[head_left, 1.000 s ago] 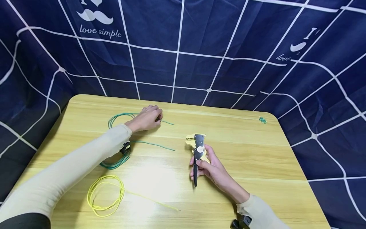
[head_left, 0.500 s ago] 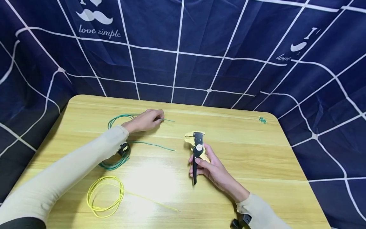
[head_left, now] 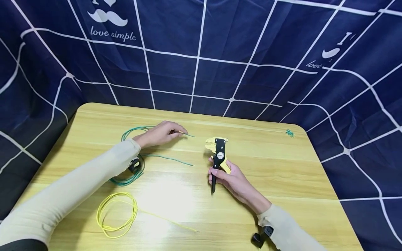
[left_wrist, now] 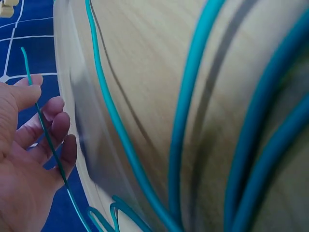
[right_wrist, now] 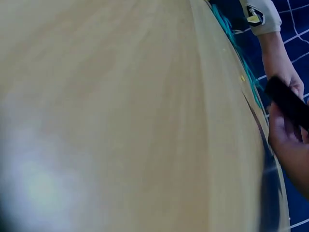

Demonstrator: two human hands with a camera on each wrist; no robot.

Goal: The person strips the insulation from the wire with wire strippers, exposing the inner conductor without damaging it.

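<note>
My left hand (head_left: 161, 134) pinches a green wire (left_wrist: 53, 147) near its end, between thumb and index finger. The tip sticks out past the fingers, and the rest runs back to a green coil (head_left: 127, 131) at the back left. In my right hand (head_left: 233, 181) is a wire stripper (head_left: 218, 155) with black and yellow handles. Its head points away from me, to the right of the wire's tip and apart from it. The right wrist view shows only the dark handle (right_wrist: 287, 101) in the fingers.
A second green coil (head_left: 127, 181) lies partly under the left wrist, its free end (head_left: 176, 160) stretching right. A yellow wire coil (head_left: 99, 212) sits at the front left. Small green bits (head_left: 289, 133) lie at the back right of the wooden table (head_left: 282, 195). A dark blue curtain (head_left: 176, 73) surrounds it.
My left hand has shifted slightly to the right, with the green wire pinched nearer its tip. My right hand has raised the wire stripper a little toward the back of the table.
</note>
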